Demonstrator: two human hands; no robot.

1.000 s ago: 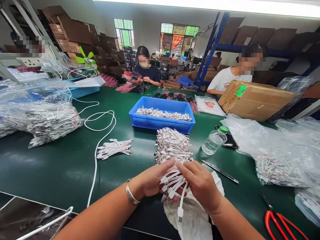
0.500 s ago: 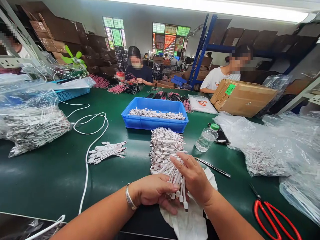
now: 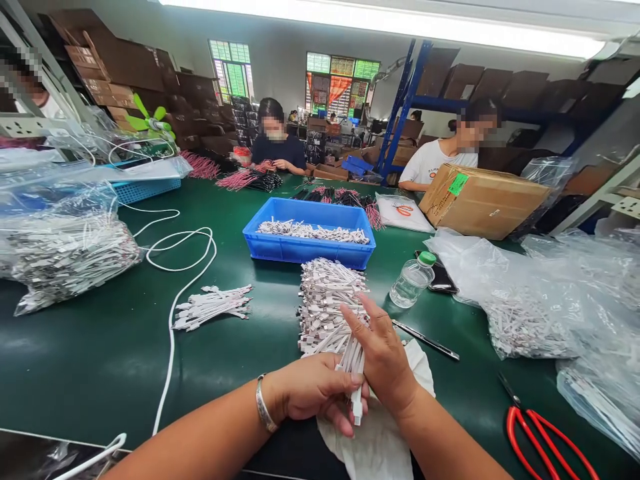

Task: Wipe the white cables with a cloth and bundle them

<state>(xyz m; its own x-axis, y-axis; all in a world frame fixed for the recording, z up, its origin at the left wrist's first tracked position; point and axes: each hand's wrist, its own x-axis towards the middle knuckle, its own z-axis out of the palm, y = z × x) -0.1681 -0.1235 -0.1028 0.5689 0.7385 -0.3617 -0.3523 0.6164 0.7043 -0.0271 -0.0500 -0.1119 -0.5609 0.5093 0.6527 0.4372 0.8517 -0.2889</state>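
A cloth lies under the left hand and right hand, a cable bundle between them. Directly ahead sits a heap of short cables, with a plastic crate behind it. Further left lies a loose cable bunch; to the right, a water bottle, bagged cables and scissors.

No words or numbers can be read. Up and to the right of the right hand's fingers, a green sticker on a cardboard carton and the print on a co-worker's white T-shirt are too small and blurred to make out.
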